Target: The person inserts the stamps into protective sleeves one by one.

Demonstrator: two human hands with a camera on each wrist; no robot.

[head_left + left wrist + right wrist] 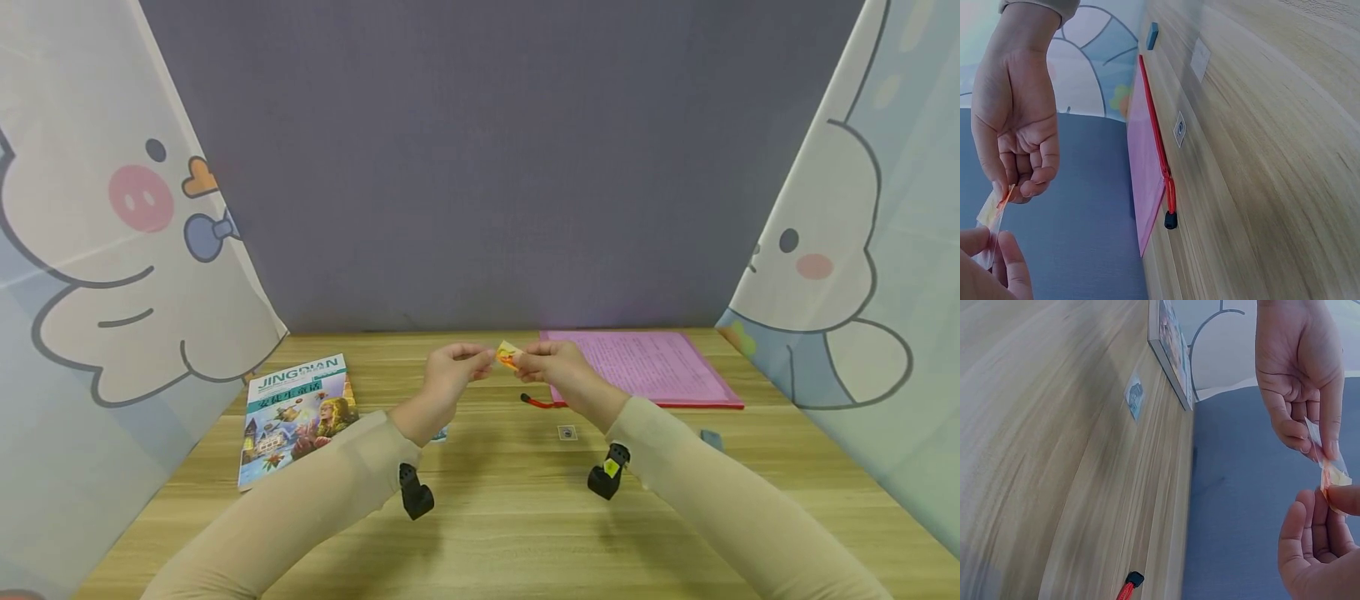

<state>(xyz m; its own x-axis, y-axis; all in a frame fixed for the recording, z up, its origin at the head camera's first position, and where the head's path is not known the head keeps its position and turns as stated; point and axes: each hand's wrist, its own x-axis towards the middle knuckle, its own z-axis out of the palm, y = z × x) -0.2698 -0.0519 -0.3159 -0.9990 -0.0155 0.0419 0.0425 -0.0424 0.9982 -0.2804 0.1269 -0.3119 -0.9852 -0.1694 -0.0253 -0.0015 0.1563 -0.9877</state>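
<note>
Both hands meet in mid-air above the table, at either end of a small yellow-and-orange printed piece with clear film (507, 354). My left hand (454, 373) pinches the clear end between thumb and finger, as the right wrist view shows with the left hand (1302, 375) at the top. My right hand (558, 369) pinches the coloured end; in the left wrist view that right hand (1019, 119) hangs from above, palm showing. The printed piece (1334, 481) looks creased and tilted, and fingertips partly cover it.
A magazine (300, 417) lies at the left. Back right is a pink zip pouch (645, 367) with a red cord pull (536, 402). A small square picture (567, 432), a blue block (711, 439) and a small bluish picture piece (1134, 395) also lie on the table. Printed cloth walls stand around.
</note>
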